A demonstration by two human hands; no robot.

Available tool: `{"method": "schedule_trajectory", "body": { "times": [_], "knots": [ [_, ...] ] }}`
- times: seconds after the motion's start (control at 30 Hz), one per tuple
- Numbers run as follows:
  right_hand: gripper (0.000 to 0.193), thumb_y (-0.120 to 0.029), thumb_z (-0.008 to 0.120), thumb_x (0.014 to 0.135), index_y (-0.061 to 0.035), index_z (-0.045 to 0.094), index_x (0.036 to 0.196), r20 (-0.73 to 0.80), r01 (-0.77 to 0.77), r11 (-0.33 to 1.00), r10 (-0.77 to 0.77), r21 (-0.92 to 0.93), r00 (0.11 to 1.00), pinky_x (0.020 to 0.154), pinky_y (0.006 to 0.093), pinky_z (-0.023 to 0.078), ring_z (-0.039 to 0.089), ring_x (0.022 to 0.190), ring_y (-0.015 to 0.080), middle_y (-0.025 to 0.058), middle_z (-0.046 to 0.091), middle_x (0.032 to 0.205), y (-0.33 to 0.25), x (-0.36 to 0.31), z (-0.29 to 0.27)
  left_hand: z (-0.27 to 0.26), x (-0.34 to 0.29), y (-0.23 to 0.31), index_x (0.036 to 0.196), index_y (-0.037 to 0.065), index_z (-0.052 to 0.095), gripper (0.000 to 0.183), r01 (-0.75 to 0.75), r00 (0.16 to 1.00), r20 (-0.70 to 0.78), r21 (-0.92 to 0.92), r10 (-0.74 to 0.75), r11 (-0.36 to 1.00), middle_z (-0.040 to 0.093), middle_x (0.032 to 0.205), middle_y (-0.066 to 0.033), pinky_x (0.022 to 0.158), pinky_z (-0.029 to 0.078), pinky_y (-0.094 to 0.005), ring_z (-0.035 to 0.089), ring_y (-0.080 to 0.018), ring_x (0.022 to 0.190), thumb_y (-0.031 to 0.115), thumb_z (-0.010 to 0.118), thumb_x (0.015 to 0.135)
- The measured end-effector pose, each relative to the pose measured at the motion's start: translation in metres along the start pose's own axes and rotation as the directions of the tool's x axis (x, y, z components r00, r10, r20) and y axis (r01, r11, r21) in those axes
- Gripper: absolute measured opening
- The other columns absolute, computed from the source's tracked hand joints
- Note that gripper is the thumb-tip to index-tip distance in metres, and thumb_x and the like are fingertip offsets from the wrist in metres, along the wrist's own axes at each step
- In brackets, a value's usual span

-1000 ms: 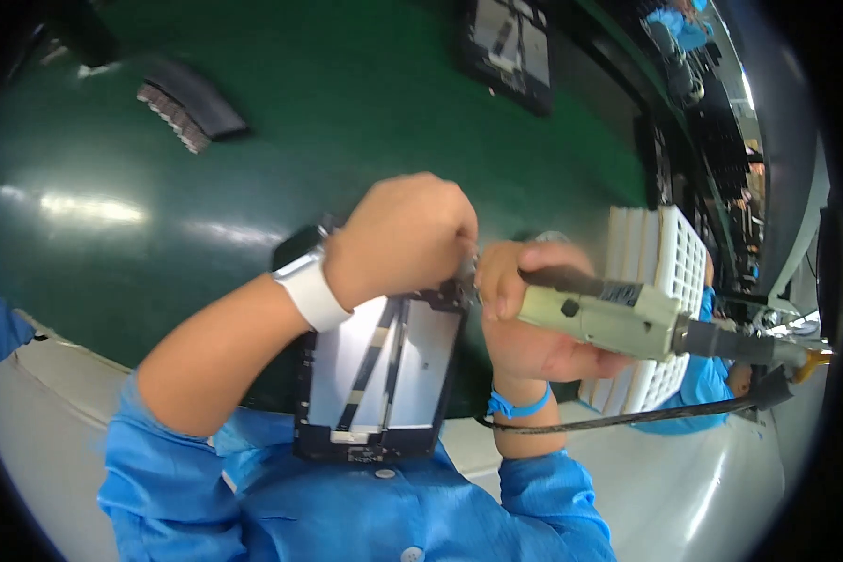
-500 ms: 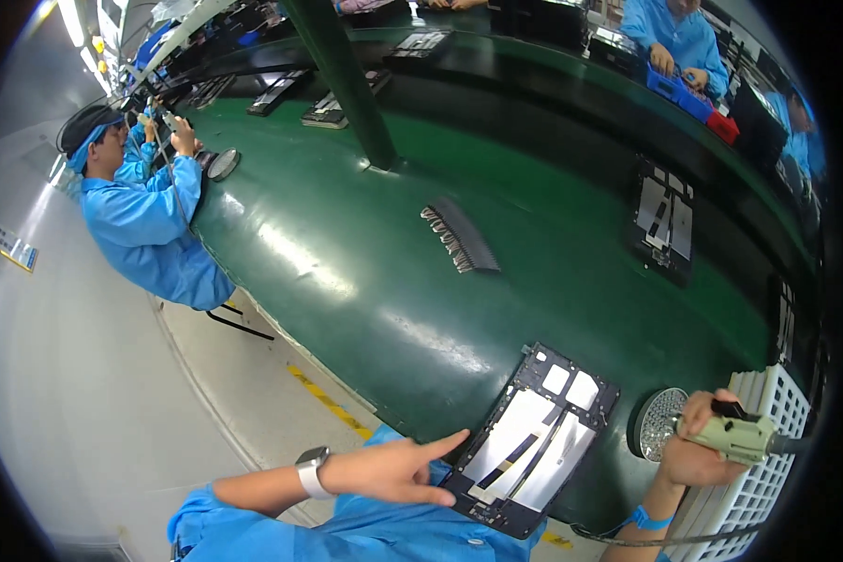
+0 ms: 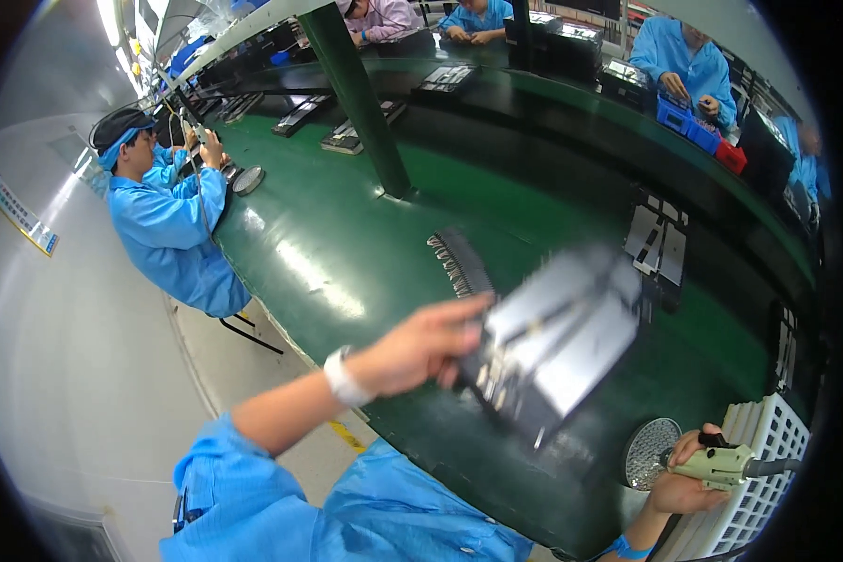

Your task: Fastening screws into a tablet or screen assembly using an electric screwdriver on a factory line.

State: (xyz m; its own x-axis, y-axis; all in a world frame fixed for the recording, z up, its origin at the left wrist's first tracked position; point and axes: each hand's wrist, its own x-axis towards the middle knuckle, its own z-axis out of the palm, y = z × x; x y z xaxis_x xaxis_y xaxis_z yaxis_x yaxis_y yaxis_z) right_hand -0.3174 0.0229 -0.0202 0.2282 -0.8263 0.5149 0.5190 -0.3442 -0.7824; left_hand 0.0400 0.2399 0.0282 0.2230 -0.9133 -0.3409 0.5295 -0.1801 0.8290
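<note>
Two grips — my left fingers (image 3: 459,312) clamp the open tablet (image 3: 571,328) by its left edge over the worktop (image 3: 534,192), likely sparing its bare insides — my right fingers (image 3: 689,449) wrap the pale-green driver (image 3: 721,465) beside the dish (image 3: 629,457).

Counter (image 3: 365,239): glossy green, whitish glare on surface; green post (image 3: 358,103) stands on it. Left: pale grey wall (image 3: 75,318), blue-and-white sign (image 3: 19,214). Floor (image 3: 279,375) beige, yellow tape strip (image 3: 347,437). Bright tube light (image 3: 110,23), upper left.
</note>
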Motion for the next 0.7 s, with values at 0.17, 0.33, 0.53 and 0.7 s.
{"method": "schedule_trajectory", "body": {
  "times": [0.17, 0.33, 0.53, 0.7],
  "knots": [
    [0.098, -0.083, 0.04, 0.085, 0.0096, 0.052, 0.116, -0.046, -0.064, 0.998, 0.064, -0.001, 0.997, 0.044, 0.0207, 0.033, 0.045, 0.049, 0.0118, 0.0046, 0.051, 0.063, 0.0, -0.004, 0.002, -0.035, 0.149, 0.07, 0.149, 0.02, 0.04, 0.046, -0.192, 0.944, -0.264, 0.051, 0.199, 0.98, 0.061, 0.101, 0.0017, 0.057, 0.041, -0.0228, 0.048, -0.009, 0.067, 0.023, 0.05, 0.104],
    [0.096, -0.079, 0.036, 0.089, 0.012, 0.052, 0.117, -0.02, -0.013, 1.0, 0.013, -0.025, 1.0, 0.045, 0.0216, 0.031, 0.043, 0.053, 0.0114, 0.0049, 0.049, 0.063, 0.002, -0.002, 0.002, -0.089, 0.233, 0.096, 0.141, 0.02, 0.05, 0.043, 0.042, 0.844, -0.518, 0.321, 0.139, 0.946, 0.06, 0.102, -0.0058, 0.063, 0.046, -0.034, 0.054, -0.0216, 0.074, 0.026, 0.058, 0.099],
    [0.098, -0.08, 0.039, 0.087, 0.012, 0.051, 0.119, -0.059, -0.015, 0.996, 0.009, -0.091, 0.998, 0.047, 0.0224, 0.032, 0.042, 0.054, 0.0117, 0.0048, 0.048, 0.063, -0.01, -0.003, -0.003, -0.023, 0.248, 0.076, 0.123, 0.004, 0.063, 0.054, -0.213, 0.655, 0.194, 0.975, 0.731, -0.068, 0.061, 0.124, -0.0222, 0.102, 0.043, -0.0459, 0.056, -0.0383, 0.115, 0.03, 0.077, 0.079],
    [0.101, -0.082, 0.04, 0.085, 0.0123, 0.05, 0.122, -0.042, -0.036, 0.994, 0.032, -0.099, 0.999, 0.05, 0.023, 0.033, 0.042, 0.056, 0.0121, 0.0048, 0.048, 0.064, -0.011, -0.003, -0.005, 0.042, 0.289, -0.009, 0.149, 0.01, 0.04, 0.106, -0.334, 0.861, 0.376, 0.926, 0.342, -0.176, 0.048, 0.137, -0.0304, 0.114, 0.029, -0.0551, 0.04, -0.053, 0.13, 0.063, 0.081, 0.066]
  ]
}}
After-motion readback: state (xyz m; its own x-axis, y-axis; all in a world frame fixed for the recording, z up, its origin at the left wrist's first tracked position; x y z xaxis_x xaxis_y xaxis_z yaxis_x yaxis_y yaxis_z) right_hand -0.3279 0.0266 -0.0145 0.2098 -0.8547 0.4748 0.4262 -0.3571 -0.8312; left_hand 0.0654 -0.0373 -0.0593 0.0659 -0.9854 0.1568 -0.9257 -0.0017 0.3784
